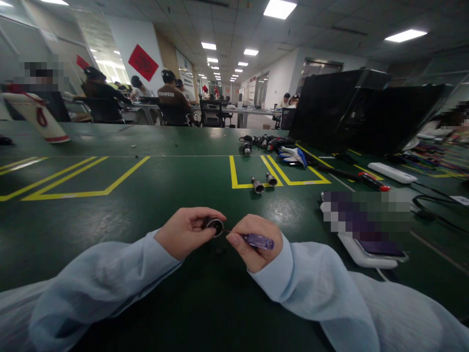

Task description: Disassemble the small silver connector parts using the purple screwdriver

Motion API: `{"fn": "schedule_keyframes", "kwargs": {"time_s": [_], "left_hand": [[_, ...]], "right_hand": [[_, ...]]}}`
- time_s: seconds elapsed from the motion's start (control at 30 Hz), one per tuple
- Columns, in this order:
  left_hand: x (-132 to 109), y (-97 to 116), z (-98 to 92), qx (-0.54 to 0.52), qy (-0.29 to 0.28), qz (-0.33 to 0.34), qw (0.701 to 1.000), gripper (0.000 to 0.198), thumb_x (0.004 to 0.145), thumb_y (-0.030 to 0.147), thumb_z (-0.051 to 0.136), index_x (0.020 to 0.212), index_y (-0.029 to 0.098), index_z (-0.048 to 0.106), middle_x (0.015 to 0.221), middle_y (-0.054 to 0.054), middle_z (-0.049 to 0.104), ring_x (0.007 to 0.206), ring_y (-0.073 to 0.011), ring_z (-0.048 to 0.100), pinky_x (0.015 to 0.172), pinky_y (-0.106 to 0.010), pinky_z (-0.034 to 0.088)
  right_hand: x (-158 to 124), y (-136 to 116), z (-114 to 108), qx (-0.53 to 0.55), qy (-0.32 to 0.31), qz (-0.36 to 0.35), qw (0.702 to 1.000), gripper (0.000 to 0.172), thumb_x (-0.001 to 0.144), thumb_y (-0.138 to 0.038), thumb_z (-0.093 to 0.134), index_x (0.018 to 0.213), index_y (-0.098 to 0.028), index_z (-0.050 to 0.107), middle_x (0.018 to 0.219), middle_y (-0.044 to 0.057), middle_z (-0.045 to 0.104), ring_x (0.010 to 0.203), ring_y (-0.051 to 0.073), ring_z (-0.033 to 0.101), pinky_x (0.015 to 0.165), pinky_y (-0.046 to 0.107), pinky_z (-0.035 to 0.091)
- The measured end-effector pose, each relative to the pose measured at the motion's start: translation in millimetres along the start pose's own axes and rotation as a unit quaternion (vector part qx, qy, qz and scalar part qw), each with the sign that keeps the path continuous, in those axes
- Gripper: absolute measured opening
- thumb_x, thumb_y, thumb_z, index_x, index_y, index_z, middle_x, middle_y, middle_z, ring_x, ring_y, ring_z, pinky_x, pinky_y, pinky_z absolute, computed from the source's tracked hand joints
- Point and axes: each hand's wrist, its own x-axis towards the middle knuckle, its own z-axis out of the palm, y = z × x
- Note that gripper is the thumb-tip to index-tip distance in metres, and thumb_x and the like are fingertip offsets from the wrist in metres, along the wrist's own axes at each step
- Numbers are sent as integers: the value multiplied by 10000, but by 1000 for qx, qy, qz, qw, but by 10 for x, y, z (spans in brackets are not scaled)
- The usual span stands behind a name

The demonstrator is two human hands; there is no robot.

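Note:
My left hand [188,231] is closed around a small round metal part [215,227], its ring-shaped open end facing right. In my right hand [258,237] is a screwdriver with a clear purple handle [261,241]; its thin shaft points left and its tip reaches the ring, though I cannot tell whether it touches. A tiny dark piece [219,252] lies on the green table [164,293] just below the round part. Two metal cup-shaped parts, one at the left [257,186] and one at the right [271,179], rest farther back by the yellow tape.
Dark metal parts [247,148] and a blue-white glove [293,156] lie at the back. A red-black handled tool [372,181], a white power strip [392,172] and a phone [362,225] on a white device are to the right. Black monitors [337,107] stand behind; a paper cup [40,117] is far left.

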Motion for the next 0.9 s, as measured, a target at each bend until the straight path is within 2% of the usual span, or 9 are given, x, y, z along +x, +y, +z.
{"fn": "schedule_keyframes", "kwargs": {"time_s": [0.17,0.37,0.6,0.9], "left_hand": [[13,-56,-12,14,14,10,1000,247,531,148,602,769,120,664,730,-36,703,708,-183,655,691,-264,536],[26,-91,-7,5,18,25,1000,221,534,153,592,740,128,668,730,-34,704,721,-185,655,689,-262,535],[6,-31,1,10,18,4,1000,246,523,173,619,758,119,666,739,-42,707,741,-195,656,686,-259,535],[13,-53,-4,-5,24,-1,1000,237,535,174,606,756,113,664,741,-41,708,745,-194,655,707,-285,538]], "right_hand": [[-14,-18,-8,-3,-20,-10,1000,125,766,-183,520,675,-124,580,585,45,599,556,114,533,564,246,426],[-11,-33,-3,-9,-10,-7,1000,130,771,-184,509,668,-134,570,575,39,593,542,113,526,553,246,422],[-10,-6,24,-4,0,6,1000,120,772,-176,514,672,-136,568,574,26,580,543,100,519,564,229,422],[-12,-44,11,-8,-1,17,1000,120,774,-185,509,671,-153,562,574,11,572,543,99,522,557,226,423]]}}
